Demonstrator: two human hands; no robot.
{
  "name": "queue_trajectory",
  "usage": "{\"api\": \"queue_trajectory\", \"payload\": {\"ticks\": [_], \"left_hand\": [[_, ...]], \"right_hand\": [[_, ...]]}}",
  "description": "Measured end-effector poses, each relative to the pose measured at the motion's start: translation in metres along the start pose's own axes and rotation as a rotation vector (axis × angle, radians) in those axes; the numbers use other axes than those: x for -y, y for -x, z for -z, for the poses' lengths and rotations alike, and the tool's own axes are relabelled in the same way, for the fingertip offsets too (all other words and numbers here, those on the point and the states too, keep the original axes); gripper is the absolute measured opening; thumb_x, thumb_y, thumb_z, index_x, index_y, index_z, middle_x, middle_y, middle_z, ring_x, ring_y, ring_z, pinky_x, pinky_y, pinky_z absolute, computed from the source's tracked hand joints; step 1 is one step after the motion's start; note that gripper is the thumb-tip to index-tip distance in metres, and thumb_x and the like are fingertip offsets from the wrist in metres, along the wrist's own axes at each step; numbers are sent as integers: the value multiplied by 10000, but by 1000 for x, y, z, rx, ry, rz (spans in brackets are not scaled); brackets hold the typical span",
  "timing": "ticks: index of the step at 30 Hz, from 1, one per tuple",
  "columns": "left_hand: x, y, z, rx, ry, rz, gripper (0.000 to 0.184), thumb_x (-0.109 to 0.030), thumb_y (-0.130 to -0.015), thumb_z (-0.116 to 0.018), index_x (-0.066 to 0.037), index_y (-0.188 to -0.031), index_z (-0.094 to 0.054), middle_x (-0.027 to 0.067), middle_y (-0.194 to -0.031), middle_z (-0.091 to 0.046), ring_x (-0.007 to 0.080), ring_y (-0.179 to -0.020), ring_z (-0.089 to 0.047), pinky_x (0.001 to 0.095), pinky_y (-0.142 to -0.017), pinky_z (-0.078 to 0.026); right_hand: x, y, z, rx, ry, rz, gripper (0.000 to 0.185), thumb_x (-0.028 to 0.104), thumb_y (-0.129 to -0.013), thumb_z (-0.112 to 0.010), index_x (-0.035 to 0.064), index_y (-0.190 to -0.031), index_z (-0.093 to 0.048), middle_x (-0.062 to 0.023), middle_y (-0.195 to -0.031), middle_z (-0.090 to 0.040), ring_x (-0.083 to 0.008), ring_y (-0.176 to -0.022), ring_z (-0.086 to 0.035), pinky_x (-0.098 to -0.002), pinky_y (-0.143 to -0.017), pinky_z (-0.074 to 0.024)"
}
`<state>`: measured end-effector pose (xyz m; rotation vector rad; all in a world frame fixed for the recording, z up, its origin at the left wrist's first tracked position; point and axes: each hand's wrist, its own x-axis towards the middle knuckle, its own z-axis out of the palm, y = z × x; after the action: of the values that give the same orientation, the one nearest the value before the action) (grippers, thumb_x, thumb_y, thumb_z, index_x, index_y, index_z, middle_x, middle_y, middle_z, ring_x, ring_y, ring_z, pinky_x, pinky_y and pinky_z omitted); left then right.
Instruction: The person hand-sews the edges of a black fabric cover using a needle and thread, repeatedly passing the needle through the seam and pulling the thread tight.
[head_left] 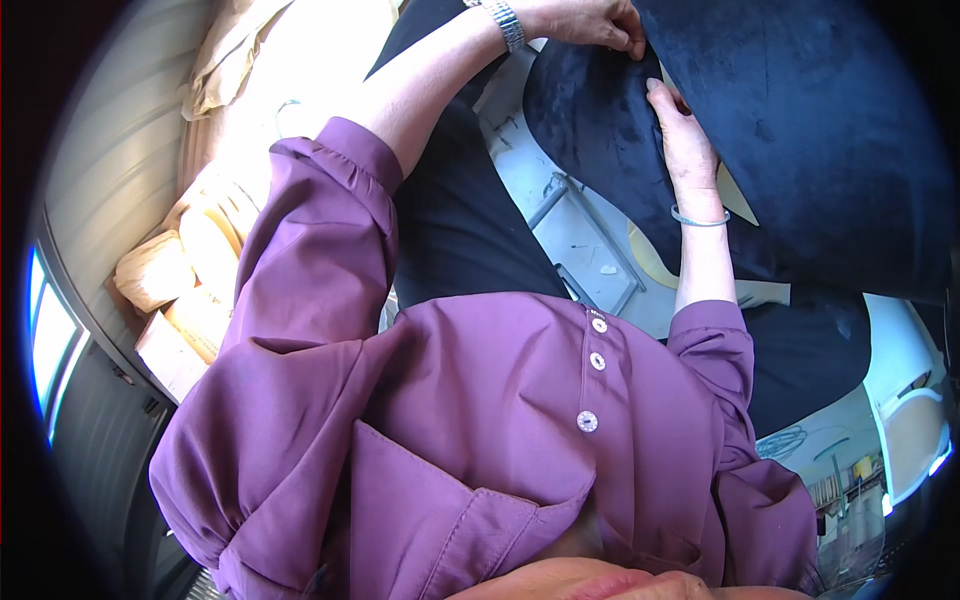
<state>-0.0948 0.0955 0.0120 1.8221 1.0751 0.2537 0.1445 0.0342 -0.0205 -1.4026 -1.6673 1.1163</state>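
Note:
My left hand (590,22), with a metal watch band at its wrist, is closed in a pinch at the edge of a dark panel (590,120) near the top. Below and to the right of it, my right hand (688,145) grips the same panel's edge, thumb on top and the other fingers mostly hidden. A larger dark piece (810,130) lies beside it on the right. Between the two pieces, a narrow pale yellow strip (738,196) shows near my right wrist, which wears a thin bracelet.
A grey metal frame (572,225) stands on the floor beyond my lap. Brown wrapped bundles (155,270) and boxes sit at the left, near a corrugated wall (95,150). At the lower right are a pale chair-like object (915,440) and loose green cord (785,441).

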Motion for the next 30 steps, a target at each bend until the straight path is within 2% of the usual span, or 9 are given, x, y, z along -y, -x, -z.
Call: {"api": "queue_trajectory", "payload": {"ticks": [4, 7, 10, 13, 16, 19, 25, 28, 30], "left_hand": [[-2, -2, 7, 54, -12, 45, 216, -229, -933, -693, -79, -1061, -780, 107, -923, -764, 234, -849, -713, 368, -793, -550], [3, -5, 6, 53, -21, 9, 215, -247, -936, -692, -93, -1055, -785, 102, -920, -763, 219, -844, -710, 367, -792, -548], [-2, -4, 2, 48, 17, 86, 225, -259, -945, -682, -78, -1038, -776, 130, -921, -755, 239, -856, -711, 371, -797, -545], [-6, -5, -3, 5, -92, 51, 242, -248, -957, -654, -52, -1066, -742, 170, -941, -741, 301, -894, -721, 399, -814, -551], [-5, -3, -13, -124, -205, -179, 259, -228, -962, -626, -26, -1107, -699, 212, -970, -726, 367, -965, -715, 431, -848, -553], [-14, -2, -12, -69, -222, 20, 264, -194, -961, -597, -14, -1135, -679, 229, -1014, -719, 393, -1018, -703, 444, -873, -552], [5, -4, -16, -114, -65, -92, 250, -162, -943, -594, -2, -1111, -688, 233, -1036, -719, 357, -1017, -705, 441, -896, -536], [6, -3, -4, 1, -50, -9, 242, -176, -941, -621, 3, -1088, -694, 204, -991, -727, 309, -965, -698, 425, -884, -525], [7, -6, -1, 35, -55, 27, 238, -185, -944, -632, 5, -1073, -695, 184, -963, -724, 290, -931, -687, 412, -868, -522]], "right_hand": [[-2, -1, -2, 1, 6, -9, 282, 262, -873, -820, 8, -793, -726, 1, -722, -677, -124, -671, -580, -310, -742, -488], [0, 0, -2, -1, 7, -14, 288, 267, -877, -819, 10, -791, -722, 3, -720, -674, -120, -673, -576, -310, -745, -488], [-1, 1, -3, 10, -31, -41, 291, 271, -883, -814, 6, -809, -719, 2, -733, -676, -122, -680, -577, -312, -748, -487], [-2, 2, -2, 22, 1, -77, 309, 292, -900, -795, 1, -833, -716, -9, -748, -678, -128, -693, -579, -314, -755, -487], [-5, 2, -1, 42, 55, -59, 333, 315, -919, -772, -5, -849, -711, -22, -756, -675, -136, -706, -579, -317, -760, -485], [-7, 1, 0, 46, 71, -11, 355, 330, -930, -758, -12, -848, -705, -29, -753, -672, -143, -709, -579, -320, -761, -484], [-5, 0, 1, 65, 107, -40, 364, 341, -923, -764, -13, -855, -716, -32, -747, -674, -154, -697, -582, -325, -754, -487], [-3, -1, 3, 92, 108, -82, 315, 316, -901, -770, 2, -923, -759, -89, -896, -768, -245, -787, -693, -382, -789, -533], [-4, -1, 3, 81, 80, -55, 319, 315, -903, -771, -3, -926, -758, -87, -901, -769, -244, -792, -695, -374, -793, -535]]}}
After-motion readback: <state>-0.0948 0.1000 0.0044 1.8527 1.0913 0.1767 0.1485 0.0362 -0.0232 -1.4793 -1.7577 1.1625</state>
